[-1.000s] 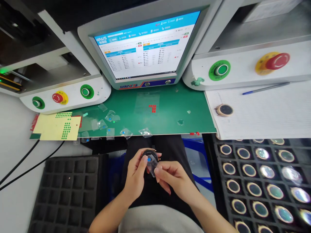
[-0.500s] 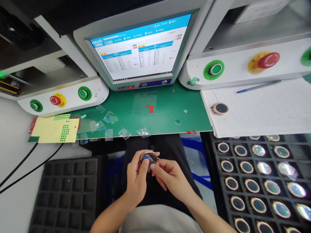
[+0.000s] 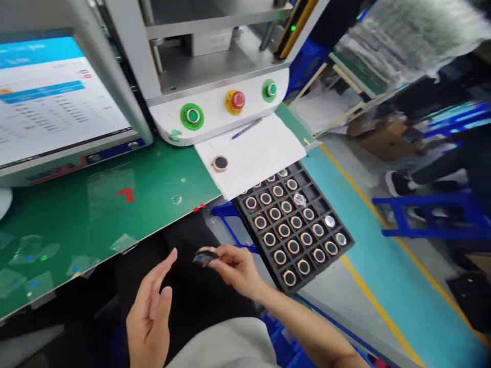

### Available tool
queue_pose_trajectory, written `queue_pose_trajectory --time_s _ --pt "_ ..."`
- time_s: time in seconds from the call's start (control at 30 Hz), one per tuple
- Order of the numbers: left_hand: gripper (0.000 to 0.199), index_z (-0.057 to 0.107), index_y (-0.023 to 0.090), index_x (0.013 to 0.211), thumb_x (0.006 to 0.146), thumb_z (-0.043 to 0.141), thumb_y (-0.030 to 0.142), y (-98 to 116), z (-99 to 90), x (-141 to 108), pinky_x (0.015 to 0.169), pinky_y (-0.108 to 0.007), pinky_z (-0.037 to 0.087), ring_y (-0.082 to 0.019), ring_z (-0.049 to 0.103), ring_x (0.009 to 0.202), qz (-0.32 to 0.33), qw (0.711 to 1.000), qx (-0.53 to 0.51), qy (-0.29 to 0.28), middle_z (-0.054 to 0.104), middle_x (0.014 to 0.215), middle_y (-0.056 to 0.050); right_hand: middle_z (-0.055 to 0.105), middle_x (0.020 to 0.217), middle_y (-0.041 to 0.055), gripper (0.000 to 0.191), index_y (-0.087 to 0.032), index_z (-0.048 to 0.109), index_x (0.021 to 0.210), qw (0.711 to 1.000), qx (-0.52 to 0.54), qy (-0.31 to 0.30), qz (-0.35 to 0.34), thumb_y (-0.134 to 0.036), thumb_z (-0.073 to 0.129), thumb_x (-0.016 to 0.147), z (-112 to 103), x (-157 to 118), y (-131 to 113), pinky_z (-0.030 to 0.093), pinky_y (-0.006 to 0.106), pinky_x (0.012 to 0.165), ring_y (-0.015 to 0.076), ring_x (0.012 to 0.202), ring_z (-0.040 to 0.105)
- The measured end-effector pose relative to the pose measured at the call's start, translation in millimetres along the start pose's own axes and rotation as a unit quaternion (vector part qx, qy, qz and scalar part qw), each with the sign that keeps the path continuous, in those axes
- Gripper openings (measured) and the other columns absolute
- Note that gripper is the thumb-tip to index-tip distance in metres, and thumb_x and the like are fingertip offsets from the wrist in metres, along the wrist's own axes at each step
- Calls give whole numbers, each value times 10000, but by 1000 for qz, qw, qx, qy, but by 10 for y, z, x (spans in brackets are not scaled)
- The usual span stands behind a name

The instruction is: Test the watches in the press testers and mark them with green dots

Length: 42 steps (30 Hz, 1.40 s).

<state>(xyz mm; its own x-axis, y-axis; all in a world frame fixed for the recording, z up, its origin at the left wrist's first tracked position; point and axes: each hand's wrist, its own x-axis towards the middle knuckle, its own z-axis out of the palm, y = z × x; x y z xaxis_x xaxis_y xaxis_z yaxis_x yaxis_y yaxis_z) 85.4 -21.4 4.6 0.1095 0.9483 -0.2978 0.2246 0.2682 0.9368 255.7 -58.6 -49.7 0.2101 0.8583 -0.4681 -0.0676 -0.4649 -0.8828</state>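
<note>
Between the thumb and fingers of my right hand (image 3: 238,268) is a round watch case (image 3: 206,255) with a gold-coloured rim, tilted, with a bit of clear film and a blue spot on it. My left hand (image 3: 151,309) is apart from it, fingers stretched out and holding nothing. To the right of my right hand, a black compartment tray (image 3: 342,254) carries many similar gold-rimmed watch cases (image 3: 293,247), one per filled pocket. Another watch case (image 3: 220,163) lies on the white paper sheets (image 3: 264,148).
A green worktop (image 3: 164,176) holds scraps of clear film (image 3: 123,243) and red stickers (image 3: 126,194). Behind it stand a monitor (image 3: 46,92) and a machine panel with a red stop button (image 3: 238,99). A pen (image 3: 246,128) rests on the paper. At right are a blue stool (image 3: 433,202) and another person's leg.
My view has swung to the right. My left hand has let go of the watch case and moved apart, while my right hand keeps it and has shifted toward the tray.
</note>
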Motion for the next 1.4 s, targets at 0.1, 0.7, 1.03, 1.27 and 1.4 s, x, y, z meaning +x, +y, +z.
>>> queue_pose_trajectory --time_s 0.1,0.7,1.03,1.27,1.4 --pt "254 709 248 968 894 564 444 89 128 30 1007 -273 490 -207 640 1131 -27 997 62 -38 728 1125 -13 464 469 -83 353 -187 617 822 982 -85 161 39 -539 642 828 -828 156 344 374 228 438 81 395 405" --pt "204 730 277 925 864 579 400 -35 117 233 830 -249 588 -209 723 953 63 974 189 -105 765 1001 -2 596 1187 118 350 -118 577 1182 751 -442 405 276 -338 618 912 -3087 628 849 532 414 870 223 1023 616" --pt "183 740 261 887 857 592 364 -18 138 151 870 -318 559 -239 702 952 42 987 122 -95 757 984 -37 681 962 147 350 -119 610 1148 729 -527 422 115 -288 634 842 -2723 524 -208 508 451 774 284 888 654" --pt "195 738 260 909 895 547 298 -6 -123 117 829 -310 586 -232 725 932 94 976 127 -151 767 981 -48 686 941 110 283 -176 581 1057 734 -483 366 -304 -343 391 930 -1386 899 -819 427 274 571 176 682 644" --pt "217 737 263 930 911 526 311 -68 -355 -1 842 -327 583 -237 721 951 77 984 117 -110 766 990 -51 686 890 74 238 -183 553 1040 748 -464 308 -361 -307 398 908 -829 1279 -845 409 257 539 154 612 629"
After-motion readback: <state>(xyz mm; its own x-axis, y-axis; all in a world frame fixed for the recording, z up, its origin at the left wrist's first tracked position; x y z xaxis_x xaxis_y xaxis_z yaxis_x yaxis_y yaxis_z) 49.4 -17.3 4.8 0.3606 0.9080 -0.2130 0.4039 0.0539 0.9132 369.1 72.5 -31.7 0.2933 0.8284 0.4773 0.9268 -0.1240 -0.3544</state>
